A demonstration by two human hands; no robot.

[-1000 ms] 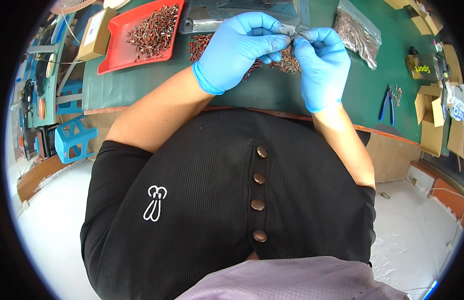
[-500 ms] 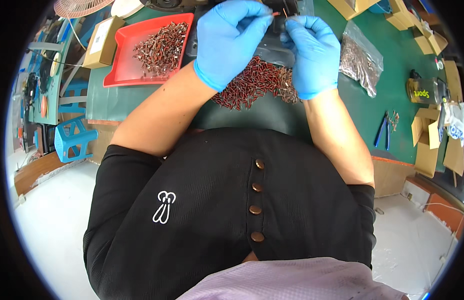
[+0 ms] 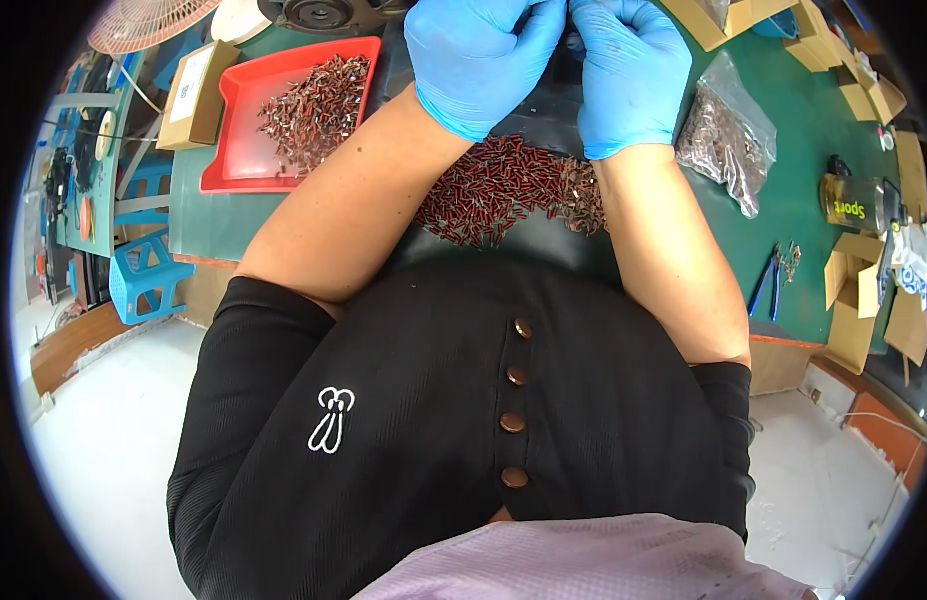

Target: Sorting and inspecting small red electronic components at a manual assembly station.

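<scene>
Top centre of the frame: left hand (image 3: 479,60) and right hand (image 3: 629,75), both gloved, meet fingertip to fingertip, curled; any part pinched between them is hidden. The pile of small red parts (image 3: 509,190) lies just below for easy reach; the red tray (image 3: 246,130) sits upper left.

Two gloved hands are showing at the far edge, a left hand (image 3: 481,62) and a right hand (image 3: 632,75). One red tray (image 3: 232,150) is sitting far left, and one clear bag (image 3: 726,135) is lying to the right. One heap of small reddish parts (image 3: 504,190), too many to count, is lying between the forearms. One blue stool (image 3: 144,275) is standing at left, and four buttons (image 3: 514,400) are running down the black top.
</scene>
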